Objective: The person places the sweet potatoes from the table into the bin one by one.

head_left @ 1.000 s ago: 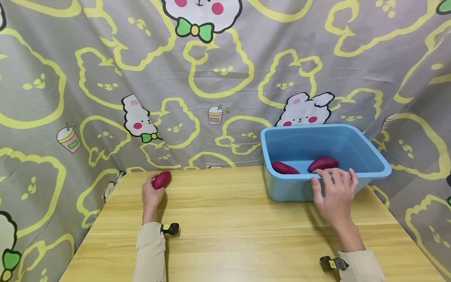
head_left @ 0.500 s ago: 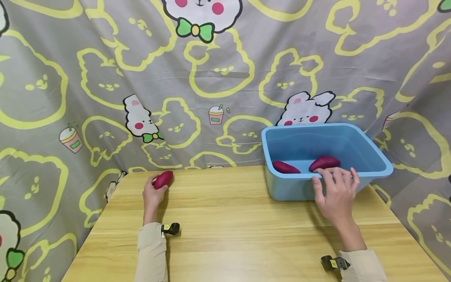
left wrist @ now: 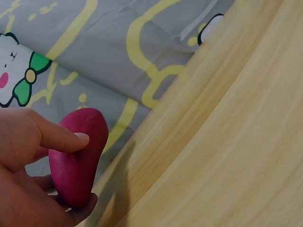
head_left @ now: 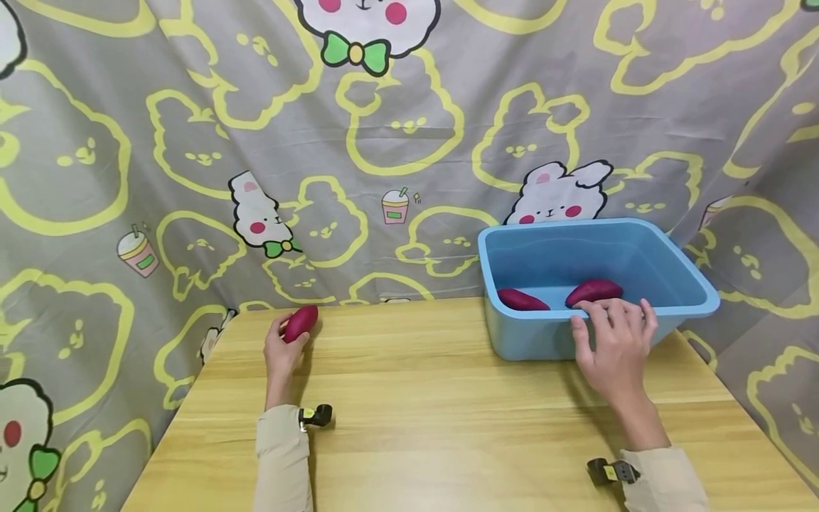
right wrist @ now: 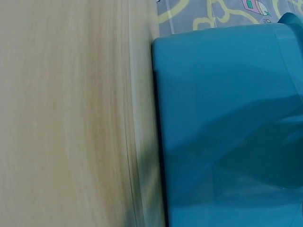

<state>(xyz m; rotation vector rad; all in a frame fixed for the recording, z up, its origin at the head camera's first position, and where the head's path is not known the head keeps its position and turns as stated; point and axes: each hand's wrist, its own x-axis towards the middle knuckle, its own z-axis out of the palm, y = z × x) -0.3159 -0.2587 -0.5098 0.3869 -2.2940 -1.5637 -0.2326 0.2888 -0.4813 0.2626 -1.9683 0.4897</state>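
My left hand grips a purple-red sweet potato at the far left of the table. In the left wrist view the sweet potato stands nearly upright between thumb and fingers, its shadow falling on the wood. At the right, my right hand holds the front rim of a blue plastic bin, fingers bent over the edge and thumb outside. Two more sweet potatoes lie inside: one at the left, another just behind my right fingertips. The right wrist view shows the bin's outer wall and a hand's shadow.
A light wooden table spans the front, its far edge meeting a grey curtain with yellow cartoon outlines. The bin stands against that curtain at the back right. Small black cameras are strapped at the left wrist and right wrist.
The sweet potato in my left hand has tilted more upright. My right hand stays on the bin's rim. The head view has shifted slightly.
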